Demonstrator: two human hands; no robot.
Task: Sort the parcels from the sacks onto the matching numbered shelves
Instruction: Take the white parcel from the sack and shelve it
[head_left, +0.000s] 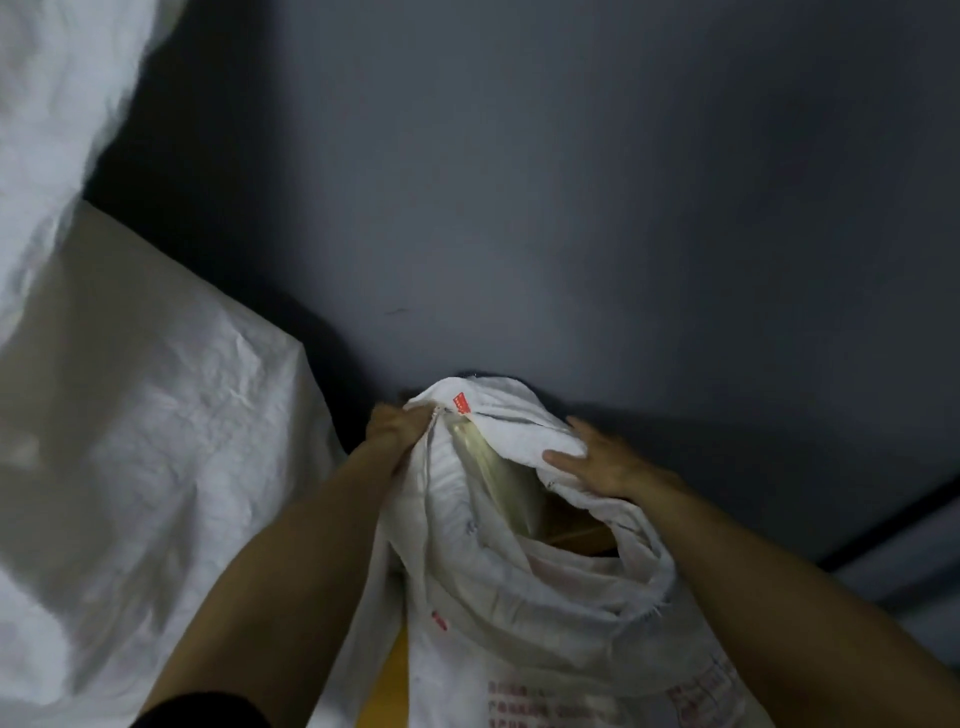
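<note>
I have the open white woven sack (519, 597) in front of me, its mouth turned up toward me and its side printed in faded red lettering. My left hand (397, 431) grips the left edge of the mouth, the fingers (387, 417) curled tight around a bunched fold of the fabric, just beside a small red label (460, 402) sewn at the rim. My right hand (597, 462) lies on the rolled-down rim on the other side, its fingers (577, 425) straight and spread flat against the cloth, holding nothing. Between my two hands the mouth gapes. Inside I see a pale yellowish, glossy plastic wrapping (483, 457) along the left inner wall and, deeper and to the right, the brown corner of a cardboard parcel (571, 530), inside the sack.

To my left stands a second large white sack (156, 415), crumpled and bulky, and a third white sack (52, 104) rises in the upper left corner. Behind everything is a dark grey surface (571, 208); I cannot tell whether it is floor or wall. A yellow strip (389, 675) shows beside the sack's lower left. A black sleeve (202, 712) covers my left upper arm.
</note>
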